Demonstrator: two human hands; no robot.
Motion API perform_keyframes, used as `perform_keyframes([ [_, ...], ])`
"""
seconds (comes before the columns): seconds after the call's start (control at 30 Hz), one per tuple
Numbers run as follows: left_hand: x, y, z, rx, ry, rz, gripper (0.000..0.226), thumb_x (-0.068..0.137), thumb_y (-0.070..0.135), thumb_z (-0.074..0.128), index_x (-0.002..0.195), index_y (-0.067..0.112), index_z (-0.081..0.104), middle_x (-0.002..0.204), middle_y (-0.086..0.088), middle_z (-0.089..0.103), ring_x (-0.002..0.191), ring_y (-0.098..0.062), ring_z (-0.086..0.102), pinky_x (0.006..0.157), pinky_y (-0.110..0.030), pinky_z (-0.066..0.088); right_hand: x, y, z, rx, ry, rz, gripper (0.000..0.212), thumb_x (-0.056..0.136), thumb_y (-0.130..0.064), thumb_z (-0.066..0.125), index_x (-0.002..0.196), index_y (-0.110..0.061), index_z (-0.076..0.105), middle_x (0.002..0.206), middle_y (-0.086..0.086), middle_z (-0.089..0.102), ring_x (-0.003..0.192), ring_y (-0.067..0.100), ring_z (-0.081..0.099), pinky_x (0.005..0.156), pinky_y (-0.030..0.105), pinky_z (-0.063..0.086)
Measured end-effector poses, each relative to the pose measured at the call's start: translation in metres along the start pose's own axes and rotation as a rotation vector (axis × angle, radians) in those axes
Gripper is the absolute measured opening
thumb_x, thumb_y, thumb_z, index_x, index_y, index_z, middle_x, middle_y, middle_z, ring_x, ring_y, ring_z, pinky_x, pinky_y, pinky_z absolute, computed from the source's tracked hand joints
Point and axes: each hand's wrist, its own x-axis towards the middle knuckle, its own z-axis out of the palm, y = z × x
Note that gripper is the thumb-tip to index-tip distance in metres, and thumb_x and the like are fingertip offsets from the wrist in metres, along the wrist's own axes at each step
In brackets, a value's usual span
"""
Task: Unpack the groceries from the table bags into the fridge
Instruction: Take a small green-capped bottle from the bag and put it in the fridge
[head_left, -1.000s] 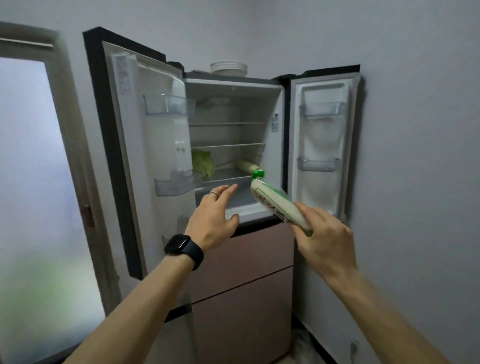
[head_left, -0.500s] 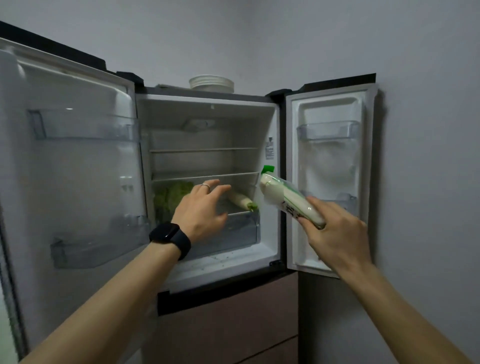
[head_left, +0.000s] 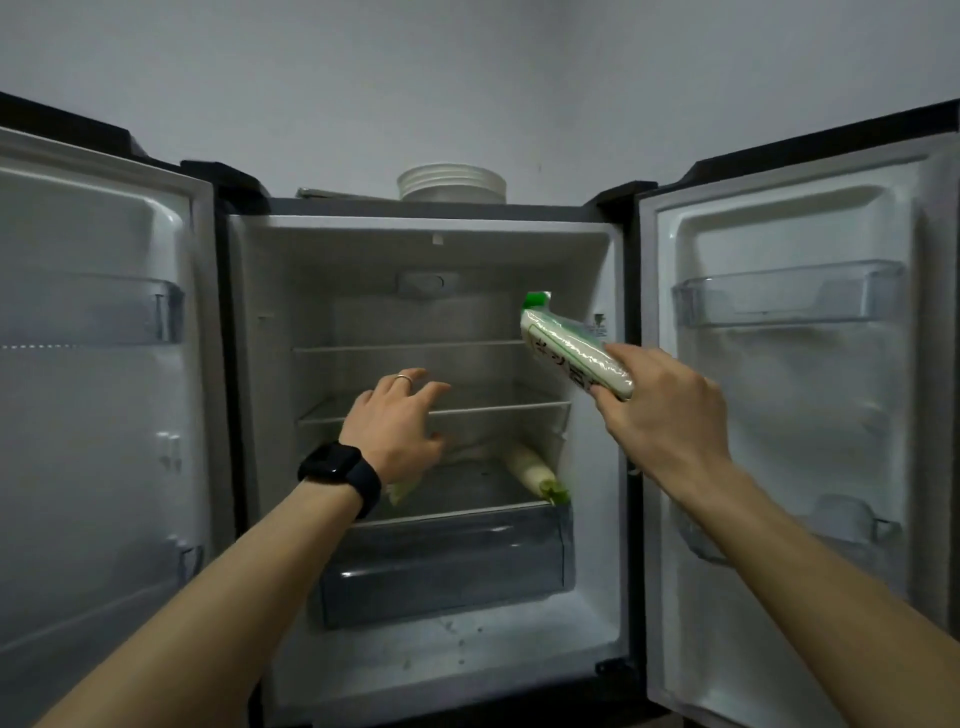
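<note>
right hand (head_left: 670, 415) grips a wrapped white packet (head_left: 574, 351) before the open fridge (head_left: 426, 244); left hand (head_left: 400, 423) loosely spread, holding nothing.

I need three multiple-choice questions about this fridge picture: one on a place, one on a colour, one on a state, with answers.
1. Where does the bare radish lie? A) on the shelf above the drawer B) in a door bin C) inside the drawer
2. What colour is the tip of the packet in the right hand? A) red B) green C) blue
3. How is the left hand? A) a fist B) open, holding nothing C) gripping the radish
Answers: 1 A, it rests over the drawer; 2 B, the tip is green; 3 B, fingers spread, empty.
</note>
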Motion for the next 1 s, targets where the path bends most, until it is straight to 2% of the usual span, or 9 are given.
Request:
perform_keyframes([
  [0.1,0.036,-0.008,0.022,-0.040,0.021,-0.024,0.063,0.091,0.042,0.058,0.149,0.037,0.035,0.160,-0.002,0.028,0.145,-0.024,0.027,0.116,-0.043,0.029,0.034,0.004,0.040,0.008,-0.007,-0.016,0.043,0.090,-0.032,0.070,0.130,-0.021,0.061,0.108,0.003,0.070,0.086,0.025,0.065,0.068,0.032,0.048],
  [0.3,0.123,-0.041,0.043,0.009,0.099,-0.006,0.057,0.094,0.045,0.052,0.148,0.039,0.036,0.160,0.000,0.029,0.146,-0.023,0.025,0.117,-0.047,0.028,0.101,0.009,0.111,-0.104,-0.041,-0.047,0.038,0.090,-0.027,0.064,0.128,-0.024,0.057,0.103,0.002,0.067,0.083,0.028,0.062,0.063,0.030,0.036],
  [0.43,0.188,-0.061,0.057,0.094,0.137,-0.012,0.055,0.096,0.050,0.045,0.149,0.039,0.035,0.161,-0.001,0.027,0.148,-0.024,0.022,0.118,-0.051,0.023,0.140,0.014,0.156,-0.166,-0.046,-0.059,0.035,0.093,-0.026,0.060,0.128,-0.026,0.058,0.110,0.000,0.064,0.088,0.027,0.062,0.066,0.032,0.042],
  [0.53,0.232,-0.068,0.070,0.069,0.118,-0.049,0.053,0.097,0.053,0.040,0.148,0.039,0.036,0.160,-0.001,0.028,0.148,-0.023,0.020,0.119,-0.050,0.017,0.160,0.016,0.185,-0.212,-0.060,-0.042,0.032,0.095,-0.024,0.058,0.127,-0.025,0.058,0.113,0.001,0.063,0.093,0.030,0.062,0.066,0.033,0.039],
  [0.7,0.276,-0.068,0.098,0.029,0.029,-0.154,0.051,0.099,0.054,0.024,0.146,0.040,0.039,0.161,-0.002,0.026,0.149,-0.021,0.016,0.118,-0.055,0.012,0.196,0.025,0.227,-0.288,-0.119,-0.001,0.049,0.094,-0.006,0.051,0.139,-0.022,0.042,0.114,0.012,0.062,0.103,0.040,0.061,0.069,0.039,0.038],
  [0.8,0.280,-0.068,0.106,0.072,0.038,-0.171,0.052,0.098,0.051,0.020,0.142,0.038,0.044,0.160,-0.004,0.029,0.147,-0.023,0.019,0.117,-0.057,0.011,0.216,0.027,0.254,-0.341,-0.192,0.009,0.048,0.096,-0.003,0.046,0.141,-0.021,0.043,0.123,0.014,0.061,0.109,0.042,0.062,0.073,0.039,0.043],
  [0.9,0.280,-0.070,0.105,0.063,0.034,-0.173,0.053,0.098,0.054,0.020,0.143,0.039,0.041,0.160,-0.003,0.029,0.146,-0.024,0.020,0.117,-0.055,0.014,0.230,0.029,0.283,-0.341,-0.307,-0.004,0.036,0.097,-0.012,0.051,0.132,-0.021,0.055,0.128,0.011,0.060,0.113,0.038,0.062,0.079,0.037,0.046],
  [0.97,0.281,-0.071,0.105,0.049,0.035,-0.177,0.053,0.098,0.055,0.020,0.144,0.040,0.040,0.160,-0.002,0.029,0.146,-0.024,0.020,0.117,-0.054,0.015,0.237,0.030,0.296,-0.206,-0.434,0.039,0.031,0.095,-0.038,0.059,0.124,-0.028,0.064,0.131,0.008,0.061,0.118,0.035,0.059,0.090,0.038,0.048],
  [1.0,0.281,-0.071,0.107,0.045,0.047,-0.177,0.053,0.098,0.055,0.020,0.144,0.040,0.040,0.159,-0.001,0.030,0.146,-0.024,0.021,0.116,-0.054,0.016,0.239,0.029,0.299,-0.096,-0.516,0.082,0.039,0.092,-0.055,0.057,0.122,-0.031,0.067,0.132,0.006,0.062,0.120,0.034,0.059,0.095,0.038,0.049],
])
